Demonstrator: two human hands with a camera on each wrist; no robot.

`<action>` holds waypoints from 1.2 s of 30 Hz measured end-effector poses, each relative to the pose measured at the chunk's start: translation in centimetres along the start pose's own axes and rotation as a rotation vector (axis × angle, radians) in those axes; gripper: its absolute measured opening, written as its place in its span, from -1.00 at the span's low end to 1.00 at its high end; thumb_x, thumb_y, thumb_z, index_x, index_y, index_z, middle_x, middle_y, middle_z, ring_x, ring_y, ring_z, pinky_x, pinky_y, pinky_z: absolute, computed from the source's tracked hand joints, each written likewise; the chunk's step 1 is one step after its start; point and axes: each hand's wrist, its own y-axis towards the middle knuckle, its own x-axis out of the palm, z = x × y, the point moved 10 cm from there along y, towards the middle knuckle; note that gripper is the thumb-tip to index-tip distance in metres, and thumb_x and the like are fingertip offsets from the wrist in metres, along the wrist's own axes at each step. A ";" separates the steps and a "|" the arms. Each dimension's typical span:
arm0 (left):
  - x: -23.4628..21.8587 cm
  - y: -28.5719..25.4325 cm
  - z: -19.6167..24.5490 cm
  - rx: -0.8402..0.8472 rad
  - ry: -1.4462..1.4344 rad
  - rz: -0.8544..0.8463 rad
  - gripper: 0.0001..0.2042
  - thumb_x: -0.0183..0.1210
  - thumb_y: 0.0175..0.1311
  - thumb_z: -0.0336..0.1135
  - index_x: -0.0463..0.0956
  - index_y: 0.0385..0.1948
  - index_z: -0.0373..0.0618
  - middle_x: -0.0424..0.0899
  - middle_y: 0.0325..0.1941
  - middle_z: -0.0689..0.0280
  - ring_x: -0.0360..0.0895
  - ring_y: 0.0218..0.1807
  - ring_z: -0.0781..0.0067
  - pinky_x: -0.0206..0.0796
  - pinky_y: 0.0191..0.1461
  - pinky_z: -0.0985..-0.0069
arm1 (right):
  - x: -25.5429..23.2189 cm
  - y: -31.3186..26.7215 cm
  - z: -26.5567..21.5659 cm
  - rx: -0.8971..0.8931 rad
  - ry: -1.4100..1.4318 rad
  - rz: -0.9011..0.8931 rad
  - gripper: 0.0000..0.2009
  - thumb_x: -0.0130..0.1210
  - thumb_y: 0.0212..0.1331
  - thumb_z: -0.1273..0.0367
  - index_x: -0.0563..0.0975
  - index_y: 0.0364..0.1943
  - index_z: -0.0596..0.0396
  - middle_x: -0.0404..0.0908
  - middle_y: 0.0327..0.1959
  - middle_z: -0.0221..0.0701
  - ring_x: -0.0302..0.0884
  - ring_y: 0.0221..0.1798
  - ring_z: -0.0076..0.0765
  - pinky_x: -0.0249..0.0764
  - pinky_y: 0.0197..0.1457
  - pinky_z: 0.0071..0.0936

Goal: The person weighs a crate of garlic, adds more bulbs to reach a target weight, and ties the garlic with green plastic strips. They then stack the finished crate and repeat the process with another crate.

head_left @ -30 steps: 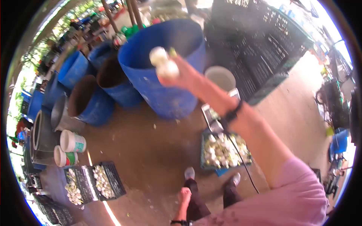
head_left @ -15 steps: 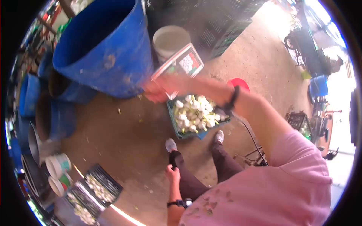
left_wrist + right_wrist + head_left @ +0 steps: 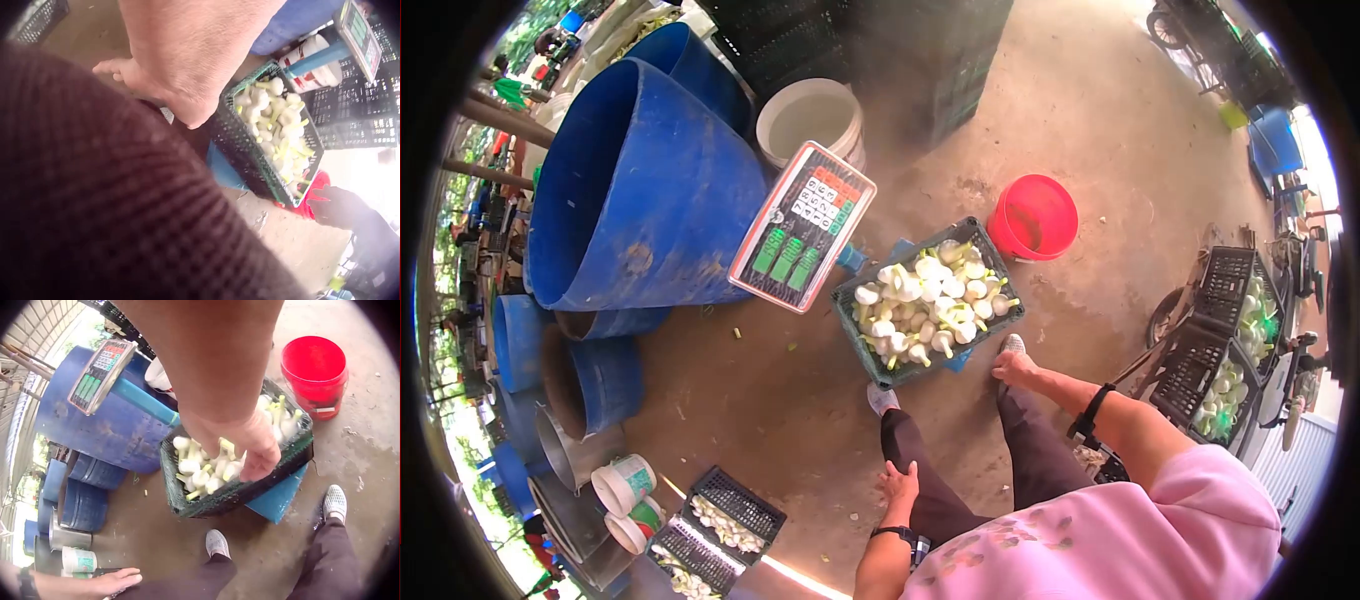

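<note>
A heap of garlic bulbs (image 3: 925, 300) with trimmed green stems fills a dark green crate (image 3: 862, 348), which sits on the blue platform (image 3: 281, 497) of an electronic scale. The right hand (image 3: 1012, 370) is at the crate's near right side, its fingers loosely bent; in the right wrist view it overlaps the bulbs. The left hand (image 3: 898, 485) is by the person's left thigh, well apart from the crate, fingers extended and thumb held away. Beyond the crate, the scale's keypad panel (image 3: 803, 228) stands on a blue column (image 3: 144, 403). A red bucket (image 3: 1050, 215) stands just beside the crate's far right corner. A large blue barrel (image 3: 680, 220) and a white bucket (image 3: 853, 152) stand behind the panel. At lower left, black crates (image 3: 755, 495) hold more pale bulbs on the floor.
</note>
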 end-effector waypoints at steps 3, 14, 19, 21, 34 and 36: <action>1.3 0.9 0.4 0.009 -0.004 0.029 -0.25 -0.03 0.12 0.28 0.02 0.30 0.12 0.07 0.36 -0.05 0.15 0.30 -0.19 0.07 0.23 -0.18 | -3.7 1.7 -3.2 -0.044 -0.055 -0.043 -0.76 0.14 -0.04 0.26 0.56 -0.27 0.01 0.58 -0.31 -0.24 0.55 -0.18 -0.11 0.47 -0.14 -0.27; 1.2 1.4 -0.1 0.141 -0.025 0.252 -0.28 0.08 0.10 0.17 0.15 0.21 -0.13 0.31 0.15 -0.13 0.40 0.09 -0.15 0.31 0.09 0.08 | -18.3 9.4 -12.6 -0.022 0.251 0.600 -0.66 0.13 -0.01 0.34 0.44 -0.09 0.05 0.45 -0.14 -0.08 0.43 -0.05 0.08 0.37 -0.03 -0.11; 0.1 0.9 0.4 0.068 0.066 0.189 -0.29 0.12 0.08 0.15 0.18 0.17 -0.15 0.36 0.09 -0.09 0.44 0.03 -0.10 0.35 0.03 0.09 | -11.2 14.8 -18.9 -0.074 0.135 0.126 -0.79 -0.03 0.06 0.41 0.45 -0.18 0.05 0.48 -0.16 -0.17 0.42 -0.05 -0.03 0.40 -0.05 -0.17; -0.1 1.0 -0.1 0.034 0.082 0.167 -0.32 0.13 0.08 0.13 0.21 0.15 -0.13 0.40 0.06 -0.03 0.45 0.02 -0.07 0.36 0.03 0.11 | -4.4 16.8 -20.5 -0.311 -0.108 -0.051 -0.82 -0.10 0.11 0.38 0.48 -0.22 -0.01 0.47 -0.13 -0.29 0.40 0.01 -0.16 0.39 -0.02 -0.23; 1.2 2.2 -2.7 -0.004 0.108 0.110 -0.44 0.10 0.10 0.07 0.36 0.06 -0.14 0.43 0.03 0.06 0.46 0.03 0.01 0.40 0.01 0.19 | -1.2 22.4 -15.6 -0.029 -0.049 0.152 -0.75 -0.06 0.06 0.39 0.51 -0.15 0.06 0.23 0.20 -0.23 0.22 0.15 0.05 0.33 0.07 -0.15; 1.1 2.0 -2.8 -0.002 0.104 0.102 -0.44 0.09 0.11 0.06 0.36 0.06 -0.14 0.43 0.04 0.07 0.46 0.04 0.02 0.40 0.02 0.19 | -1.3 22.3 -14.8 0.054 0.166 0.161 -0.73 -0.03 0.05 0.36 0.48 -0.13 0.08 0.30 0.13 -0.20 0.28 0.11 0.04 0.35 0.06 -0.15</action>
